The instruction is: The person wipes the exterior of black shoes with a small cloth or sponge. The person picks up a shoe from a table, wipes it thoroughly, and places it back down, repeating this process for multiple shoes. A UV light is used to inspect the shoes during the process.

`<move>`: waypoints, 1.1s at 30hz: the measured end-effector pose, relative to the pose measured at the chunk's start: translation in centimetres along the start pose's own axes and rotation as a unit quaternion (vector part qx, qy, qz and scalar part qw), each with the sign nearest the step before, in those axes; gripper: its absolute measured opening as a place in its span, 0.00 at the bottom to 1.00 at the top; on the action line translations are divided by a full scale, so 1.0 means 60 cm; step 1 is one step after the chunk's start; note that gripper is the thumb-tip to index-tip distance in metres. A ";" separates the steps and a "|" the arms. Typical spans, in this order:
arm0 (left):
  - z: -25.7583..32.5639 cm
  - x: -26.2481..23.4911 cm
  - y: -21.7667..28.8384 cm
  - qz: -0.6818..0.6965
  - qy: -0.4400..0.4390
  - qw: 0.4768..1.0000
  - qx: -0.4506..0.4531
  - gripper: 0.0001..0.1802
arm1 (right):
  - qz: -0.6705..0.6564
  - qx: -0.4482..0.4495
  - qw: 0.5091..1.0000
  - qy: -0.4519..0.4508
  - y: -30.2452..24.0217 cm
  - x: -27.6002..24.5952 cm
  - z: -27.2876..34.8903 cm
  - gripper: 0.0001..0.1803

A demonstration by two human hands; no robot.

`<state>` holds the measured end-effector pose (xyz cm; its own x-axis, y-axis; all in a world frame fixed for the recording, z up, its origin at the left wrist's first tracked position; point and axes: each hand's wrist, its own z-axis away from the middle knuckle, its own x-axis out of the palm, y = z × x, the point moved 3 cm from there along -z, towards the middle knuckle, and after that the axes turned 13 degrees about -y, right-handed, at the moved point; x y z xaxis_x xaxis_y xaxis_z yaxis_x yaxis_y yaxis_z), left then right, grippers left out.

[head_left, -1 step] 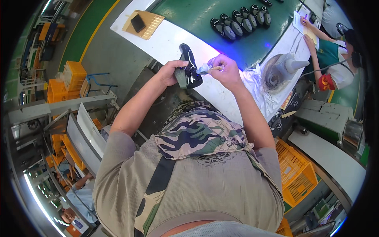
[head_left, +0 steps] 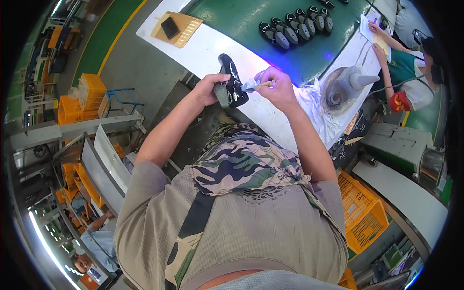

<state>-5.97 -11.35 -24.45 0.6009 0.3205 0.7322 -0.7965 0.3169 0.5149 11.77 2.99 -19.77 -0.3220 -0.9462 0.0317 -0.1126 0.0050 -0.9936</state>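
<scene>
My left hand (head_left: 208, 89) grips a glossy black shoe (head_left: 231, 82), holding it upright over the near edge of the white bench (head_left: 203, 53). My right hand (head_left: 276, 87) pinches a small wooden-handled tool (head_left: 263, 84). Its whitish tip (head_left: 249, 86) touches the side of the shoe. Both hands are raised in front of my camouflage-patterned cap (head_left: 246, 164).
Several black shoes (head_left: 295, 26) lie in a row on the green belt (head_left: 241, 14). A wooden board with a black pad (head_left: 175, 26) lies at the bench's left end. A grey cone in a dish (head_left: 345, 83) sits on a white cloth (head_left: 314, 106). Another person (head_left: 411, 63) writes at the upper right. Orange crates (head_left: 362, 215) stand at the right.
</scene>
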 end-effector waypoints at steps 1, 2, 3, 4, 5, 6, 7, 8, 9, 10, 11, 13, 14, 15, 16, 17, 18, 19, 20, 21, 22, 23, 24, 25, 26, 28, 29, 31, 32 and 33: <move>0.008 -0.007 -0.002 0.013 0.006 1.000 0.015 0.22 | 0.007 -0.006 1.000 -0.004 -0.001 0.006 -0.001 0.07; 0.016 -0.008 -0.003 0.026 0.011 0.999 0.031 0.23 | 0.016 -0.012 1.000 -0.007 -0.004 0.010 -0.003 0.07; 0.024 -0.011 -0.001 0.039 0.016 0.998 0.047 0.24 | 0.016 -0.012 1.000 -0.007 -0.004 0.015 -0.005 0.07; 0.031 -0.031 -0.004 0.069 0.019 0.996 0.059 0.23 | 0.015 -0.013 1.000 -0.006 -0.002 0.021 -0.006 0.07; 0.038 -0.039 -0.002 0.091 0.012 0.992 0.081 0.24 | 0.014 -0.014 1.000 -0.005 0.000 0.028 -0.009 0.08; 0.047 -0.045 -0.001 0.113 0.006 0.988 0.103 0.25 | -0.031 -0.001 0.999 0.018 0.006 0.034 -0.014 0.08; 0.056 -0.054 0.001 0.134 0.000 0.983 0.125 0.26 | -0.075 0.011 0.996 0.039 0.013 0.042 -0.021 0.08; 0.066 -0.058 0.006 0.152 -0.030 0.976 0.152 0.27 | -0.120 0.025 0.991 0.060 0.021 0.052 -0.028 0.09; 0.077 -0.063 0.012 0.156 -0.049 0.971 0.176 0.28 | -0.150 0.027 0.986 0.063 0.026 0.066 -0.037 0.09; 0.087 -0.066 0.015 0.159 -0.068 0.964 0.201 0.28 | -0.181 0.030 0.981 0.065 0.030 0.080 -0.046 0.09; 0.097 -0.066 0.019 0.164 -0.087 0.956 0.226 0.28 | -0.210 0.034 0.975 0.067 0.031 0.095 -0.056 0.10; 0.116 -0.083 0.029 0.167 -0.089 0.951 0.245 0.28 | -0.236 0.055 0.968 0.064 0.029 0.126 -0.081 0.10; 0.125 -0.094 0.031 0.168 -0.088 0.948 0.254 0.28 | -0.248 0.067 0.964 0.061 0.028 0.142 -0.092 0.10; 0.137 -0.106 0.034 0.169 -0.086 0.946 0.264 0.28 | -0.238 0.072 0.967 0.064 0.032 0.156 -0.102 0.10; 0.150 -0.119 0.036 0.175 -0.088 0.944 0.267 0.27 | -0.227 0.078 0.969 0.066 0.037 0.170 -0.112 0.11; 0.165 -0.131 0.041 0.149 -0.058 0.944 0.287 0.26 | -0.216 0.083 0.971 0.067 0.040 0.183 -0.123 0.11; 0.181 -0.143 0.045 0.123 -0.026 0.943 0.308 0.26 | -0.219 0.092 0.969 0.065 0.041 0.197 -0.133 0.11; 0.197 -0.155 0.048 0.097 0.007 0.940 0.328 0.26 | -0.221 0.101 0.968 0.061 0.041 0.210 -0.142 0.11; 0.218 -0.157 0.053 0.078 0.040 0.933 0.348 0.26 | -0.224 0.110 0.967 0.056 0.039 0.225 -0.152 0.11; 0.238 -0.161 0.058 0.041 0.061 0.928 0.364 0.27 | -0.232 0.128 0.963 0.044 0.031 0.244 -0.163 0.11; 0.256 -0.166 0.060 0.004 0.084 0.921 0.380 0.28 | -0.239 0.146 0.960 0.029 0.018 0.263 -0.174 0.11; 0.277 -0.167 0.063 -0.033 0.112 0.911 0.396 0.29 | -0.246 0.164 0.955 0.011 0.012 0.286 -0.184 0.10; 0.301 -0.162 0.070 -0.046 0.147 0.899 0.410 0.31 | -0.242 0.169 0.955 -0.010 0.020 0.302 -0.198 0.09; 0.317 -0.172 0.066 -0.062 0.171 0.883 0.433 0.31 | -0.270 0.160 0.949 -0.018 0.020 0.315 -0.207 0.08; 0.340 -0.179 0.068 -0.080 0.198 0.868 0.449 0.31 | -0.299 0.151 0.942 -0.031 0.014 0.334 -0.216 0.07; 0.400 -0.188 0.076 -0.100 0.234 0.847 0.466 0.31 | -0.331 0.146 0.931 -0.053 0.010 0.366 -0.230 0.06; 0.434 -0.201 0.077 -0.110 0.255 0.840 0.465 0.30 | -0.331 0.148 0.930 -0.064 0.011 0.376 -0.237 0.05; 0.509 -0.215 0.088 -0.121 0.287 0.802 0.509 0.30 | -0.340 0.167 0.922 -0.081 0.041 0.389 -0.247 0.06; 0.549 -0.217 0.093 -0.108 0.320 0.779 0.528 0.29 | -0.343 0.180 0.918 -0.082 0.060 0.399 -0.249 0.06; 0.595 -0.215 0.095 -0.094 0.352 0.754 0.547 0.29 | -0.339 0.194 0.915 -0.099 0.071 0.415 -0.249 0.06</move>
<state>-20.66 -45.54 -15.05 0.2903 0.8781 0.3803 -0.0398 -0.3860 0.9216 -10.78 -15.71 -21.59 -0.1217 -0.7300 0.6726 0.1320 -0.6835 -0.7179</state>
